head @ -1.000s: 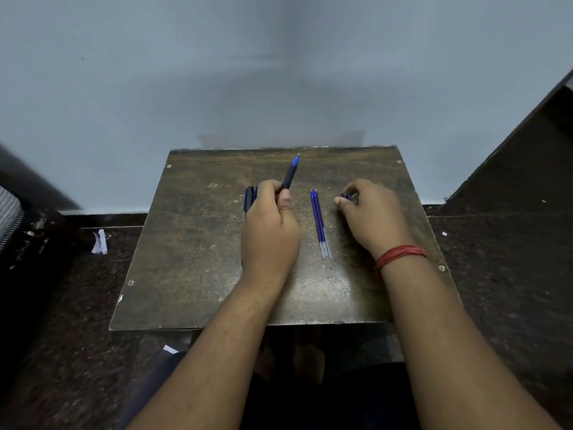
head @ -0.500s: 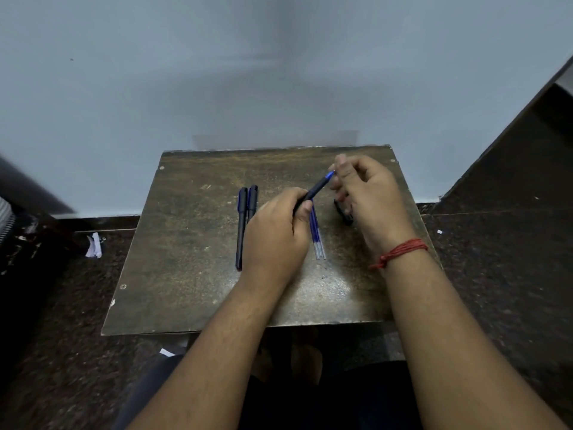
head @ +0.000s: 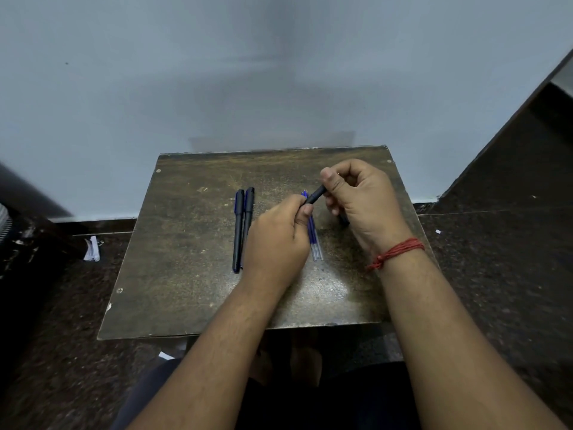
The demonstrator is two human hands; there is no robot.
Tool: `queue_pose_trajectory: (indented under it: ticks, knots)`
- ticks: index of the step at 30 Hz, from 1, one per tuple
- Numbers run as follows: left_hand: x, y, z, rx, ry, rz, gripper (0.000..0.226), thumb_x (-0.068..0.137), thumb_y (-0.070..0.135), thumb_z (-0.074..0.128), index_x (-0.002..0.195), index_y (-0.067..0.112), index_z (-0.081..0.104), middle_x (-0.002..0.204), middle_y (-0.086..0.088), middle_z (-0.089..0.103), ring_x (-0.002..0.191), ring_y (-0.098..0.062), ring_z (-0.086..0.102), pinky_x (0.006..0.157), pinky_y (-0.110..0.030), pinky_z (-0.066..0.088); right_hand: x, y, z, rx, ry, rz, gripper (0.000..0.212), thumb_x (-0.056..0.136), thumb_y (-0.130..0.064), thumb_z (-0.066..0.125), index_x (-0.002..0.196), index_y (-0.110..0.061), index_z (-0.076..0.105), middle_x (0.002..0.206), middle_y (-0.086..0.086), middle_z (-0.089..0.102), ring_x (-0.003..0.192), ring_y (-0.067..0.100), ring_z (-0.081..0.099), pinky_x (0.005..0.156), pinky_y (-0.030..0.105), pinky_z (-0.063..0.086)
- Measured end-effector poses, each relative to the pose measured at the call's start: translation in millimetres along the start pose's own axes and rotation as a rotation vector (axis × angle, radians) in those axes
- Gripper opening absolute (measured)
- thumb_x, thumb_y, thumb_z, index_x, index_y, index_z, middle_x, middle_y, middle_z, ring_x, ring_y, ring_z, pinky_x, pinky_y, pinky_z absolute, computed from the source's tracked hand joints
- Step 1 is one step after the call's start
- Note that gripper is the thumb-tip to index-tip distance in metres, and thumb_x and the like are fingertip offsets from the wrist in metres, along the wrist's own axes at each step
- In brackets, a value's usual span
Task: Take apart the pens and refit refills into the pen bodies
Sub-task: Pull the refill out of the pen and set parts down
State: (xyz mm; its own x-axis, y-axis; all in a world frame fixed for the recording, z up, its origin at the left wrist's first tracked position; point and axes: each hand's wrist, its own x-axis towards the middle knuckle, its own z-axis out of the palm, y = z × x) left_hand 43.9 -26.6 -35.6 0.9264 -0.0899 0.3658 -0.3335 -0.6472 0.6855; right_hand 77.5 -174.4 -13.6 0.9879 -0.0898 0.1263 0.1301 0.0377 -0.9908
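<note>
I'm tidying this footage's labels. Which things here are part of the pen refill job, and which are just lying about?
Part of the job:
- pen gripped by left hand and right hand
- two capped pens on the table
- loose refills beside them

Lying about:
- crumpled paper on the floor
- paper scrap under the table's near edge

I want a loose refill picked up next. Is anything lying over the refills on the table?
Yes. The refills lie between the hands; the left hand and the pen that both hands grip are over their far part. The right hand is beside them. Their near ends are uncovered.
</note>
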Motion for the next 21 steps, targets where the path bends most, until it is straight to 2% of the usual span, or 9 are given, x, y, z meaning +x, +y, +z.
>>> queue_pose_trajectory:
  ticks: [7, 10, 12, 14, 16, 19, 21]
  knots:
    - [0.0, 1.0, 0.1, -0.073, -0.017, -0.021, 0.027, 0.104, 0.027, 0.046, 0.09, 0.012, 0.063, 0.06, 0.01, 0.05, 0.052, -0.007, 0.043, 0.048, -0.026, 0.028, 0.6, 3.4, -3.4, 0.029, -0.034, -0.038, 0.015, 0.094, -0.011, 0.065, 0.08, -0.018, 0.064, 0.062, -0.005, 0.064, 0.053, 0.008, 0.057, 0.048, 0.02, 0.046]
    - [-0.1, 0.0, 0.8, -0.094, -0.01, -0.047, 0.025, 0.106, 0.026, 0.047, 0.093, 0.015, 0.064, 0.061, 0.009, 0.052, 0.053, -0.008, 0.046, 0.047, -0.027, 0.029, 1.9, 5.9, -1.1, 0.126, -0.072, -0.023, 0.009, 0.094, -0.006, 0.063, 0.093, -0.013, 0.067, 0.078, 0.002, 0.07, 0.065, 0.013, 0.065, 0.061, 0.023, 0.054]
    - [0.0, -0.6, 0.4, -0.085, 0.021, -0.061, 0.025, 0.106, 0.028, 0.046, 0.094, 0.016, 0.064, 0.06, 0.01, 0.05, 0.052, -0.005, 0.044, 0.047, -0.026, 0.027, 3.0, 6.8, 1.9, 0.178, -0.062, 0.011, 0.012, 0.091, -0.012, 0.068, 0.103, -0.011, 0.065, 0.085, 0.007, 0.071, 0.073, 0.016, 0.069, 0.067, 0.026, 0.056]
    - [0.5, -0.3, -0.2, -0.055, 0.047, -0.063, 0.025, 0.106, 0.03, 0.046, 0.093, 0.016, 0.062, 0.06, 0.011, 0.048, 0.052, -0.003, 0.044, 0.048, -0.027, 0.026, 3.4, 7.0, 4.6, 0.152, -0.046, 0.024, 0.02, 0.085, -0.02, 0.075, 0.099, -0.011, 0.065, 0.082, 0.006, 0.069, 0.071, 0.016, 0.069, 0.063, 0.027, 0.055]
    - [1.0, 0.2, -0.4, -0.017, 0.046, -0.056, 0.024, 0.106, 0.03, 0.046, 0.091, 0.017, 0.06, 0.062, 0.012, 0.048, 0.054, -0.005, 0.045, 0.049, -0.029, 0.027, 3.2, 8.0, 6.0, 0.079, -0.042, 0.018, 0.019, 0.082, -0.023, 0.078, 0.091, -0.013, 0.065, 0.075, 0.003, 0.068, 0.065, 0.015, 0.066, 0.058, 0.027, 0.053]
    - [1.0, 0.7, -0.7, -0.003, 0.047, -0.049, 0.022, 0.105, 0.029, 0.046, 0.09, 0.018, 0.059, 0.064, 0.014, 0.046, 0.056, -0.005, 0.044, 0.051, -0.03, 0.028, 3.6, 8.5, 6.7, 0.122, -0.052, 0.031, 0.01, 0.083, -0.015, 0.077, 0.087, -0.014, 0.068, 0.071, 0.002, 0.069, 0.064, 0.015, 0.065, 0.058, 0.026, 0.053]
    - [1.1, 0.6, -1.5, -0.015, 0.059, -0.051, 0.023, 0.105, 0.028, 0.046, 0.09, 0.017, 0.06, 0.063, 0.014, 0.046, 0.056, -0.003, 0.044, 0.05, -0.022, 0.026, 3.6, 8.1, 5.3, 0.184, -0.086, 0.033, 0.009, 0.085, -0.007, 0.073, 0.091, -0.013, 0.071, 0.075, 0.001, 0.071, 0.072, 0.016, 0.068, 0.066, 0.027, 0.056]
